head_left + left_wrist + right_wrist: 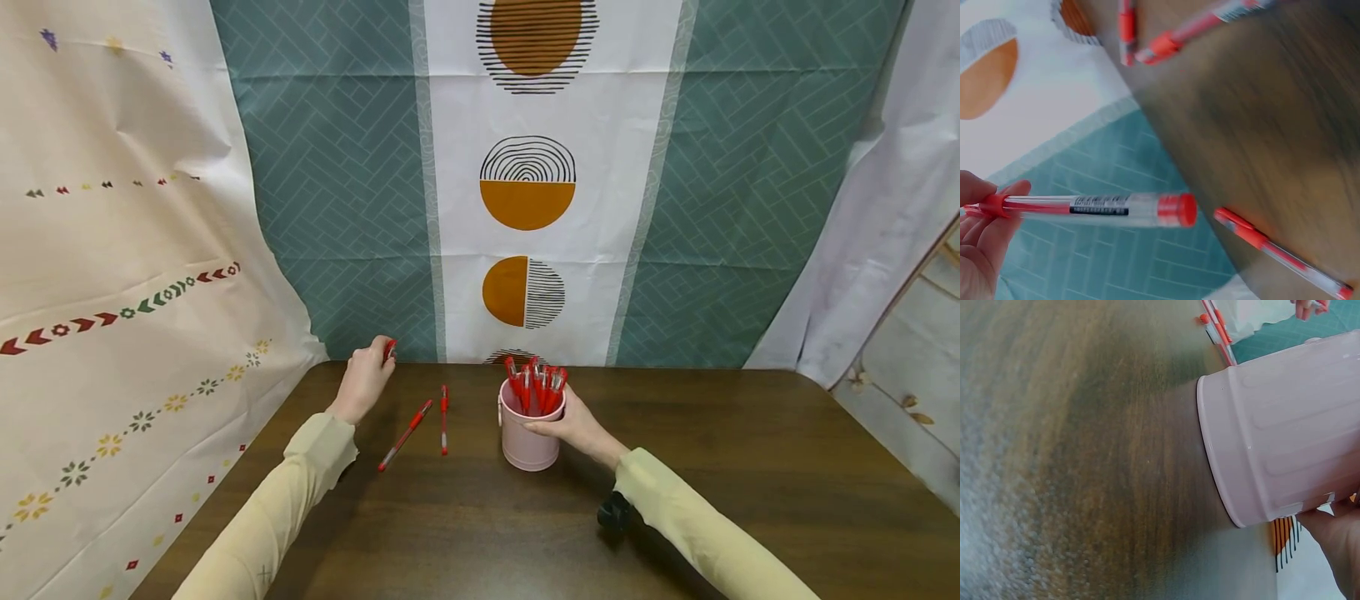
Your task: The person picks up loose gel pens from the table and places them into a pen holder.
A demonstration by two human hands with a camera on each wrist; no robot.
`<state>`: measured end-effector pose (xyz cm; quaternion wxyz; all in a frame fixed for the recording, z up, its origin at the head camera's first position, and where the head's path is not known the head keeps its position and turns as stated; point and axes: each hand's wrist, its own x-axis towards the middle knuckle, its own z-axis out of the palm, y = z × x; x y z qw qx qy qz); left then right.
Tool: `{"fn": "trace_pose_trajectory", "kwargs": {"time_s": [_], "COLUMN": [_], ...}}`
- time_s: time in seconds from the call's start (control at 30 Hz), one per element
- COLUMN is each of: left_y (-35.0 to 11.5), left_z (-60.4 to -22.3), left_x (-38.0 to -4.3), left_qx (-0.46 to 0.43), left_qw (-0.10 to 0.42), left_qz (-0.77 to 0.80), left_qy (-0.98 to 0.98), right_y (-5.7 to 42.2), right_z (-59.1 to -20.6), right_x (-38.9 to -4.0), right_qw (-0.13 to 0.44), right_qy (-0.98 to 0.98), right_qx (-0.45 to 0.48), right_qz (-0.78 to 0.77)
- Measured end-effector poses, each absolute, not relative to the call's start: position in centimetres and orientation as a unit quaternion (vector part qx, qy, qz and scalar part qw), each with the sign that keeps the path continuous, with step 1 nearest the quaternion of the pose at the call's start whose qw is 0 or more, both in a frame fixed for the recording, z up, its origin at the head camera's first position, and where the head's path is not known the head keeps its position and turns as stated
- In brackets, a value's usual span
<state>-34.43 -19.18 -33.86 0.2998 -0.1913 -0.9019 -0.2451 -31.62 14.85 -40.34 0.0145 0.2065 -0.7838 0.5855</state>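
Note:
My left hand (363,385) pinches a red gel pen (1100,206) above the far left of the table. In the left wrist view, its clear barrel points away from the fingers. Two more red pens, one slanted (406,435) and one nearly straight (444,420), lie between that hand and a pink bucket (529,446). Another capped pen (1282,253) rests on the table in the left wrist view. Several red pens (536,385) stand in the bucket. My right hand (576,427) grips the bucket's right side, thumb across its front; its fingertips are hidden behind.
The dark wooden table (465,533) ends at a patterned curtain (345,208) along the back. A cream embroidered cloth (120,275) hangs at the left side. A small black object (615,510) sits under the right wrist.

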Motion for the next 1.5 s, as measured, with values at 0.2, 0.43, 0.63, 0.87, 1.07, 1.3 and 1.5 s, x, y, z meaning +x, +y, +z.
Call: {"fn": "trace_pose_trajectory", "kwargs": {"time_s": [0.2, 0.43, 0.63, 0.87, 1.07, 1.3, 1.5], "left_y": [-17.7, -16.5, -15.6, -14.5, -14.0, -13.0, -11.8], "left_z": [-32.8, -32.0, -31.4, -30.8, -30.3, -29.3, -29.0], "left_x": [-33.6, -32.8, -32.3, -31.9, -31.8, -31.6, -31.6], "left_qx": [-0.204, -0.224, -0.243, -0.259, -0.259, -0.265, -0.265], "left_qw": [0.305, 0.314, 0.328, 0.338, 0.327, 0.337, 0.332], "left_qz": [-0.27, -0.287, -0.303, -0.322, -0.345, -0.394, -0.487], "left_qy": [-0.89, -0.877, -0.861, -0.845, -0.84, -0.813, -0.763], "right_y": [14.6, 14.4, 14.4, 14.3, 14.5, 14.5, 14.4], "right_z": [-38.2, -37.7, -37.8, -37.7, -37.7, -37.7, -37.8], "right_x": [-29.7, -29.3, -29.4, -29.4, -29.3, -29.4, -29.4], "right_qw": [0.003, -0.003, 0.0, 0.0, -0.002, 0.001, 0.003], "right_qy": [-0.784, -0.784, -0.784, -0.784, -0.782, -0.783, -0.784], "right_qx": [0.211, 0.209, 0.212, 0.21, 0.21, 0.208, 0.21], "right_qz": [0.584, 0.584, 0.584, 0.584, 0.587, 0.586, 0.584]}}
